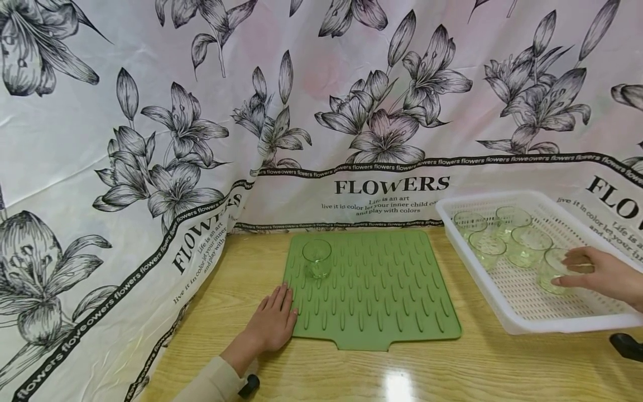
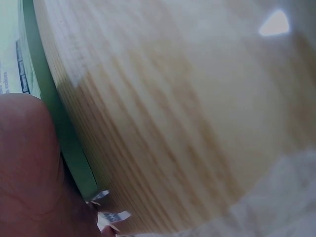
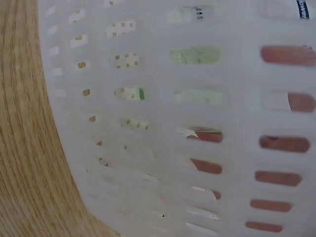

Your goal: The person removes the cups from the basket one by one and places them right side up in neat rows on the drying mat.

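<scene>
The two hands are far apart. Near the front of the wooden table (image 1: 351, 371), the left hand (image 1: 272, 325) lies with straight fingers at the left edge of a green mat (image 1: 374, 285). The right hand (image 1: 603, 274) holds a clear glass (image 1: 550, 274) between thumb and fingers, inside a white basket (image 1: 577, 324) — I cannot tell if it touches the bottom. Another glass (image 1: 317, 261) stands on the mat's left side. Four more glasses (image 1: 529, 245) sit farther back in the basket. Behind hangs a flowery cloth (image 1: 281, 196).

Left grip (image 1: 273, 319) lies flat; right grip (image 1: 598, 272) curls
</scene>
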`<state>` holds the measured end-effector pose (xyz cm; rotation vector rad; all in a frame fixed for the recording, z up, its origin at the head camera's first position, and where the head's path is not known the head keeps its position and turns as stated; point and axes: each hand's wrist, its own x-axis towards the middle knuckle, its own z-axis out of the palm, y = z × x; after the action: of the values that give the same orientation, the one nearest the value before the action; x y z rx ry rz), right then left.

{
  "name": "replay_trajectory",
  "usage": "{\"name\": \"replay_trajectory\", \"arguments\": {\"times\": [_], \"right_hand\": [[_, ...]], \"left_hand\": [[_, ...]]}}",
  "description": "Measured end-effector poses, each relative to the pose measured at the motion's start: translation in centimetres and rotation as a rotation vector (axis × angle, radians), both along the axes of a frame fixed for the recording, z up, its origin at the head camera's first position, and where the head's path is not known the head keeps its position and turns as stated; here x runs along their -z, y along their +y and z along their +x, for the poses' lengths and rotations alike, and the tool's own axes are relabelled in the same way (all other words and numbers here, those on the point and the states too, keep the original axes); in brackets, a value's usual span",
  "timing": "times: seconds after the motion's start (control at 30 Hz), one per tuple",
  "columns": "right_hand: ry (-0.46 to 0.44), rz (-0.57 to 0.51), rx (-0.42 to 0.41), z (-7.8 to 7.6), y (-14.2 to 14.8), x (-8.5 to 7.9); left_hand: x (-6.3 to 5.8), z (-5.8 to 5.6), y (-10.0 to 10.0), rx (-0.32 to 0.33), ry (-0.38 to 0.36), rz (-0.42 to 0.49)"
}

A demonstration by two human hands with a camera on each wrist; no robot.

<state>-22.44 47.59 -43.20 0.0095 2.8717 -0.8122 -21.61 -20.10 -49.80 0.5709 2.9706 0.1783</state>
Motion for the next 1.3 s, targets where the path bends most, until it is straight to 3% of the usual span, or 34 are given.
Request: {"name": "replay_trajectory", "arguments": {"times": [0.27, 0.5, 0.77, 1.07, 1.3], "right_hand": [[0.081, -0.026, 0.009, 0.5, -0.3, -0.4], [0.098, -0.076, 0.029, 1.0, -1.1, -1.8], [0.118, -0.104, 0.042, 1.8, -2.1, -2.5], [0.123, -0.121, 0.024, 2.3, -4.2, -3.7], [0.18, -0.14, 0.014, 2.6, -6.0, -4.4]], "left_hand": [[-0.2, 0.2, 0.1, -0.004, 0.001, -0.013], [-1.3, 0.6, 0.3, -0.001, -0.02, 0.015], [-0.9, 0.5, 0.3, -0.005, -0.024, 0.017], [-1.4, 0.6, 0.5, -0.017, -0.039, -0.021], [-1.4, 0.6, 0.5, -0.014, -0.038, -0.018]]}}
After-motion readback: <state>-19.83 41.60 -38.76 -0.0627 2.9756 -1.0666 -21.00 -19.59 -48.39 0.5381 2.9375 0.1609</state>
